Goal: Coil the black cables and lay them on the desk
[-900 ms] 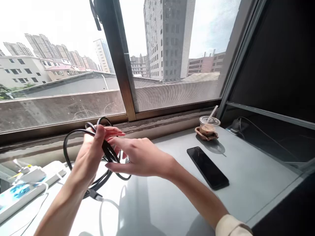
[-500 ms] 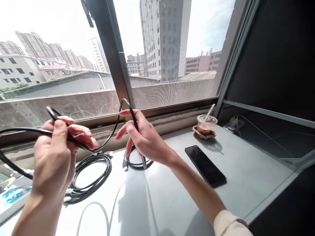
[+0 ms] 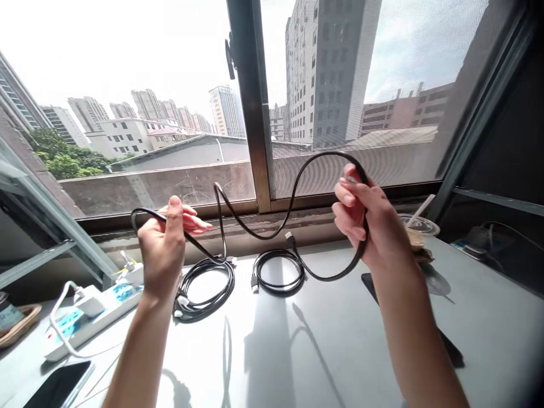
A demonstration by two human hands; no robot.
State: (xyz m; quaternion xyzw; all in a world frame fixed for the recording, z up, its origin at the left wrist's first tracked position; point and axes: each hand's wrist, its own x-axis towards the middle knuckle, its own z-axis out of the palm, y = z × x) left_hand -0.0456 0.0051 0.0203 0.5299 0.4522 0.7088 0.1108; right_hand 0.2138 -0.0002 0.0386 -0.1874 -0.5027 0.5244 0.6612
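Observation:
A black cable (image 3: 266, 236) is stretched in loose waves between my two hands, above the table. My left hand (image 3: 164, 246) is closed on it, thumb up, at the left. My right hand (image 3: 374, 218) grips the cable on the right, with an arch rising above the fingers. From that hand a length curves down and back left, ending in a flat plug (image 3: 290, 239) with a metal tip. Below lie two coiled black cables, a thicker left coil (image 3: 230, 286) and a smaller middle coil (image 3: 280, 290) with a plug at its side.
At the left are a white power strip (image 3: 108, 317) with a plugged-in charger (image 3: 91, 300) and a phone (image 3: 59, 386). A dark phone (image 3: 451, 348) lies partly behind my right forearm. A lidded drink cup (image 3: 420, 225) with a straw stands near the window frame (image 3: 250, 113).
The view has swung left. My hands have moved well apart, drawing the cable out wider between them. My right hand has turned and its fingers have curled round the cable.

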